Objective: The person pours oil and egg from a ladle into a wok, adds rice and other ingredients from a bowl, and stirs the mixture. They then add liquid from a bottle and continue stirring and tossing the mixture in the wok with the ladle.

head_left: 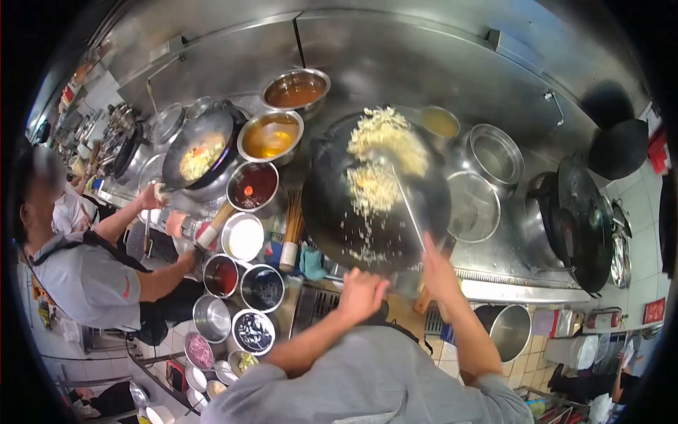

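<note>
A big black wok (325, 205) is in front of me, tilted, with pale yellow fried rice (374, 191) spread up its far side and loose grains scattered lower down. My left hand (361, 297) is closed at the wok's near edge, gripping it there; the part inside the fist is hidden. My right hand (439, 274) is wrapped round the long handle of a ladle (408, 201). The ladle's bowl lies among the rice, partly covered and blurred.
Bowls of amber liquid (272, 136) and dark red sauce (252, 186) stand left of the wok. A bamboo brush (291, 233) lies nearby. A round strainer (473, 206) and metal pot (496, 155) sit right. At left, a co-worker (92, 275) handles another wok (201, 145).
</note>
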